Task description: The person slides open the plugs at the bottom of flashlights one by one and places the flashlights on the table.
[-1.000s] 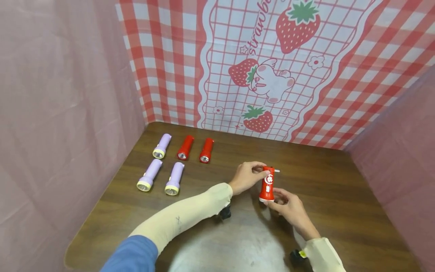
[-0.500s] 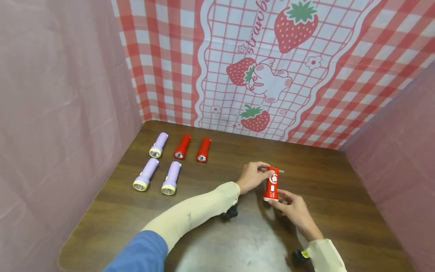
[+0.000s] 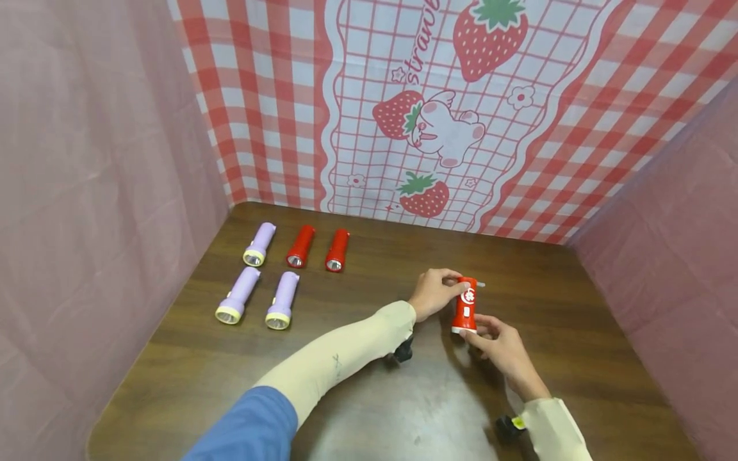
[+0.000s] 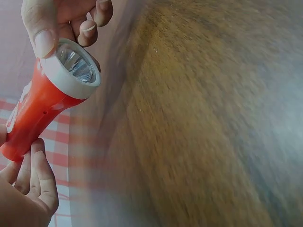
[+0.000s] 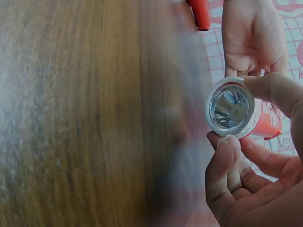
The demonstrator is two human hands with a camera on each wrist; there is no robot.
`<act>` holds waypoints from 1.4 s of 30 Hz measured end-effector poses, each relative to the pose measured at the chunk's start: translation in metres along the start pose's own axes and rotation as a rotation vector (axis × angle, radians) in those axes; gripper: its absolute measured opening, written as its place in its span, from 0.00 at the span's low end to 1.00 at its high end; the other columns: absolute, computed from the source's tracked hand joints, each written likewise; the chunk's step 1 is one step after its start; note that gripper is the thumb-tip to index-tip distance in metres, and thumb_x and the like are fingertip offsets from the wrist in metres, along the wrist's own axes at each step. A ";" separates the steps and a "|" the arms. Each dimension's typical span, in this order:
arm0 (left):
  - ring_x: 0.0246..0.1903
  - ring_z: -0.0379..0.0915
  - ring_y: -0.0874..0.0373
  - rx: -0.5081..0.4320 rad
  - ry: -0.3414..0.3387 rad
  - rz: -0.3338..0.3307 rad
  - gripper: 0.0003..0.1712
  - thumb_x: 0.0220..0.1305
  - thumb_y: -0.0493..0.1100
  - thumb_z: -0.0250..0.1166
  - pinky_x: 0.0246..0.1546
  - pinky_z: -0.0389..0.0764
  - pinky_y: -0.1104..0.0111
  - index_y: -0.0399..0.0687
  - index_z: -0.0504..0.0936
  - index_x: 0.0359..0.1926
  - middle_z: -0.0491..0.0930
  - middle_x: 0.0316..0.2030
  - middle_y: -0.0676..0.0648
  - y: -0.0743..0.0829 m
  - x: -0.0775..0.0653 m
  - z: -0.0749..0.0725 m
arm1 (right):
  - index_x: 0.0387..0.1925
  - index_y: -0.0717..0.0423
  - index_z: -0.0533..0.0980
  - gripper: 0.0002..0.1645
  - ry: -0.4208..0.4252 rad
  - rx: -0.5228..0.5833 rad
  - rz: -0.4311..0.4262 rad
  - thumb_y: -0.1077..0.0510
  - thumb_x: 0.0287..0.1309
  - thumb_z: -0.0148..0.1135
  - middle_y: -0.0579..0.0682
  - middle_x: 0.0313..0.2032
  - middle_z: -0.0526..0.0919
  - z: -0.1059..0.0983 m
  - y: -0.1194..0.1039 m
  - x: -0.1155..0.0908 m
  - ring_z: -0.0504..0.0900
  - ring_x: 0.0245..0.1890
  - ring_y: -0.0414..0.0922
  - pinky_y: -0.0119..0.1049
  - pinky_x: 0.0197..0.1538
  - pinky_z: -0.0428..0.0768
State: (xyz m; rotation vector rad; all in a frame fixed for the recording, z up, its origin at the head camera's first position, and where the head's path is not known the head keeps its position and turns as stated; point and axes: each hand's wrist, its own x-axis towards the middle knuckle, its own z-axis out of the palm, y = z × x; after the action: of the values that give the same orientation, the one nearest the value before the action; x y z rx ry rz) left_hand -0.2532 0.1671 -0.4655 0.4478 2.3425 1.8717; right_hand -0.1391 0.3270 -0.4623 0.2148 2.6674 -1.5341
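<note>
Both hands hold a red flashlight (image 3: 466, 307) with a white rim and a white print on its side, over the right half of the table. My left hand (image 3: 432, 293) pinches its tail end between thumb and fingers, where a small pale tab (image 3: 481, 284) sticks out. The right hand (image 3: 503, 347) grips the lamp end, thumb and fingers at the white rim. In the left wrist view the flashlight (image 4: 38, 111) shows its clear lens (image 4: 76, 65) between the two hands. The lens faces the camera in the right wrist view, with the right thumb (image 5: 272, 90) on the rim.
On the left of the brown table (image 3: 369, 397) lie two red flashlights (image 3: 301, 246) (image 3: 337, 250) and several purple ones (image 3: 238, 296) with pale yellow rims. A strawberry-print checked cloth (image 3: 277, 115) hangs behind; pink curtains (image 3: 92, 192) stand at the sides.
Both hands have carried the red flashlight a little to the right over the table, keeping their grip. The head view has turned slightly right, so the other flashlights appear farther left.
</note>
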 end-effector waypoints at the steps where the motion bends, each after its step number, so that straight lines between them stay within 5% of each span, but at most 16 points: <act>1: 0.35 0.80 0.69 -0.009 -0.005 -0.001 0.16 0.64 0.48 0.75 0.35 0.79 0.75 0.47 0.89 0.49 0.89 0.37 0.54 0.000 0.001 0.003 | 0.64 0.66 0.73 0.36 0.006 0.003 0.007 0.53 0.62 0.74 0.59 0.45 0.86 -0.002 0.001 -0.001 0.83 0.34 0.43 0.37 0.33 0.82; 11: 0.31 0.83 0.61 -0.120 0.009 -0.023 0.14 0.63 0.44 0.76 0.29 0.81 0.73 0.42 0.87 0.46 0.88 0.35 0.50 -0.007 0.005 0.020 | 0.64 0.65 0.74 0.38 0.048 0.023 0.054 0.49 0.60 0.76 0.58 0.47 0.86 -0.014 0.010 -0.005 0.83 0.38 0.45 0.38 0.34 0.83; 29: 0.32 0.79 0.67 -0.067 -0.091 -0.074 0.19 0.63 0.40 0.75 0.35 0.81 0.74 0.43 0.87 0.55 0.88 0.36 0.52 -0.004 0.015 0.039 | 0.64 0.67 0.73 0.36 0.064 0.018 0.106 0.50 0.64 0.73 0.57 0.46 0.85 -0.027 0.020 -0.003 0.81 0.34 0.45 0.36 0.33 0.81; 42: 0.33 0.86 0.50 -0.131 -0.095 -0.132 0.16 0.61 0.37 0.76 0.29 0.81 0.72 0.38 0.88 0.49 0.88 0.34 0.48 -0.005 0.024 0.042 | 0.64 0.68 0.73 0.33 0.121 0.073 0.134 0.54 0.64 0.72 0.55 0.47 0.86 -0.025 0.022 0.001 0.80 0.36 0.40 0.34 0.31 0.81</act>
State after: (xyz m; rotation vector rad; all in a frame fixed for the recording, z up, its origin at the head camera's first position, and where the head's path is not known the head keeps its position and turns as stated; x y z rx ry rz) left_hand -0.2657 0.2123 -0.4774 0.3508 2.1196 1.8849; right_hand -0.1368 0.3592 -0.4687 0.4954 2.6249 -1.6278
